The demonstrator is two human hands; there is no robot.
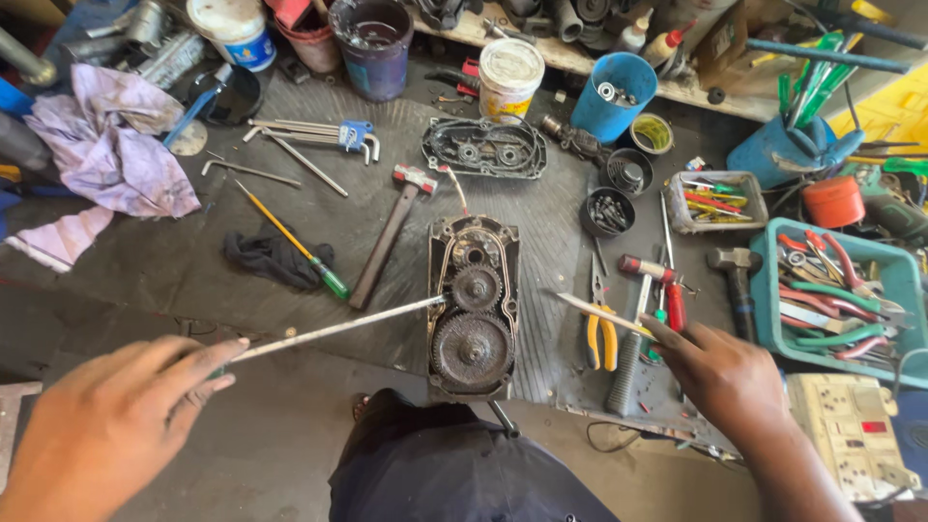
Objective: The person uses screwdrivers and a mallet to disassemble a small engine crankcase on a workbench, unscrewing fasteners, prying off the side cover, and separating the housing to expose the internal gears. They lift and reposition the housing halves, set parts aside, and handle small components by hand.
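1. A dark, greasy tabletop crowded with tools fills the view from above.
2. An open gearbox lies at the centre near the front edge, two gears showing, the larger one closer to the person.
3. Its removed cover lies further back.
4. A teal tray of pliers sits at the right.
5. The left hand, lower left, has its fingers clamped on a long thin metal rod whose tip touches the gearbox's left edge.
6. The right hand, lower right, pinches a short flat metal strip pointing toward the gearbox, not touching it.
7. Yellow-handled pliers lie just beneath the strip.
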